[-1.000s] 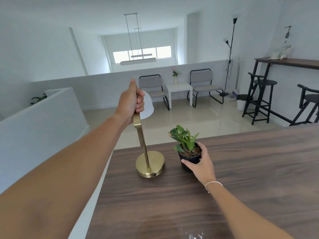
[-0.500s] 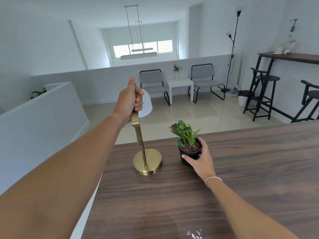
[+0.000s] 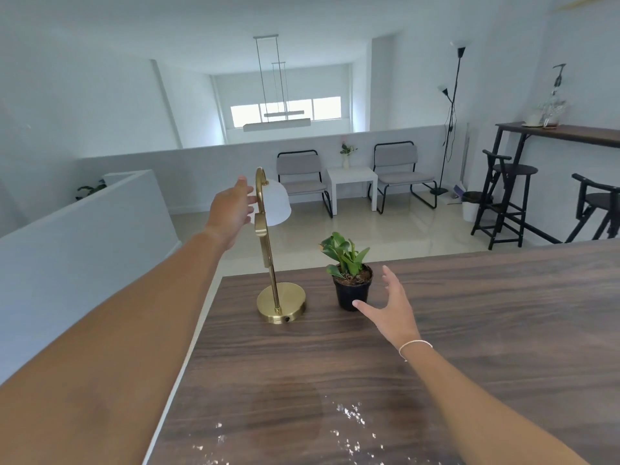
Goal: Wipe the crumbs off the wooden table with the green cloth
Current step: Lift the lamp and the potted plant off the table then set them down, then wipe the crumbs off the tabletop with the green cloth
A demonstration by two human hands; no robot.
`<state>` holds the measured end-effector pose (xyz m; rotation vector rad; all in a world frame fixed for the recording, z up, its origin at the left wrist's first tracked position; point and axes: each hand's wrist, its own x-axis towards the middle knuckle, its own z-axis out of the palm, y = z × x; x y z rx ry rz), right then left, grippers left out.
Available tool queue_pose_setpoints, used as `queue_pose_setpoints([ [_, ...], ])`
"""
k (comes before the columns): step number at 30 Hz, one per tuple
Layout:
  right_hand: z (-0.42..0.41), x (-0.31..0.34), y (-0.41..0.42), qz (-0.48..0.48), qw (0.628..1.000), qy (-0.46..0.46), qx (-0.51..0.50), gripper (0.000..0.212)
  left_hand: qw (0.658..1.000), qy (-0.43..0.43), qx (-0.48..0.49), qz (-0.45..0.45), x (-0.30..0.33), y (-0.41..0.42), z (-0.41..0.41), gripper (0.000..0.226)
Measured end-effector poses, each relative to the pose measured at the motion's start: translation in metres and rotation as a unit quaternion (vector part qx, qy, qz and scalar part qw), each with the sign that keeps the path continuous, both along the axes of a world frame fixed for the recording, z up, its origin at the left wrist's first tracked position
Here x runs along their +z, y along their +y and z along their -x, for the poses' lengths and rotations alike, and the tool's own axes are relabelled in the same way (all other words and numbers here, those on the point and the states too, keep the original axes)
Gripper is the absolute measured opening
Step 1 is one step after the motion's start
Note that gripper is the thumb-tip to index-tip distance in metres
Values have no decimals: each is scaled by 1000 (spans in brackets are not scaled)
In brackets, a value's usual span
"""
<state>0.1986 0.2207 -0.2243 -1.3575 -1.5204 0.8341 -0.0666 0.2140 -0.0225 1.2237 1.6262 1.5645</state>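
Observation:
The dark wooden table [image 3: 469, 330] fills the lower right of the view. White crumbs [image 3: 352, 417] lie scattered on it near the bottom edge. No green cloth is in view. My left hand [image 3: 233, 213] is open, fingers spread, just left of the brass lamp [image 3: 270, 263] stem and not gripping it. My right hand [image 3: 391, 307] is open with fingers apart, right beside the black plant pot [image 3: 352, 292]; only the thumb tip is at its base.
The lamp's round brass base [image 3: 281, 305] and the potted plant stand near the table's far left corner. The table's left edge [image 3: 201, 313] runs beside a white half wall [image 3: 84, 246]. Chairs, a white side table and black stools stand on the floor beyond.
My left hand has let go of the lamp stem and my right hand has let go of the plant pot; both now stand open. The camera has tilted down, showing the crumbs.

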Motion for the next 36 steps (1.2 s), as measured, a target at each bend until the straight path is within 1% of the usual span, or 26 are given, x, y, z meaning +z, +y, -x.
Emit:
queue_pose_setpoints([
  [6, -34, 8, -54, -17, 999, -24, 42, 95, 999, 31, 37, 5, -14, -80, -13, 48],
  [11, -56, 4, -107, -20, 993, -71, 87, 89, 996, 73, 47, 35, -55, -149, -30, 48],
  [14, -67, 3, -140, -20, 990, -97, 97, 85, 989, 121, 53, 59, -81, -185, -38, 43],
  [17, -78, 0, -174, -29, 986, -131, 99, 78, 976, 199, 38, 76, -105, -219, -47, 33],
  [20, -89, -5, -208, -45, 980, -172, 87, 72, 965, 245, 36, 81, -130, -259, -57, 39],
  [23, -100, -13, -245, -45, 977, -203, 55, 67, 955, 271, 9, 120, -158, -302, -62, 43],
  [27, -118, -30, -287, -26, 952, -302, 39, 66, 929, 348, -22, 124, -190, -354, -58, 44],
  [30, -133, -39, -311, -31, 932, -362, 12, 64, 908, 397, -10, 134, -211, -382, -53, 45],
  [32, -140, -43, -320, -33, 925, -377, -4, 63, 900, 410, 2, 151, -221, -397, -52, 47],
  [36, -153, -41, -314, -7, 912, -408, -32, 65, 880, 441, 25, 174, -230, -408, -51, 51],
])
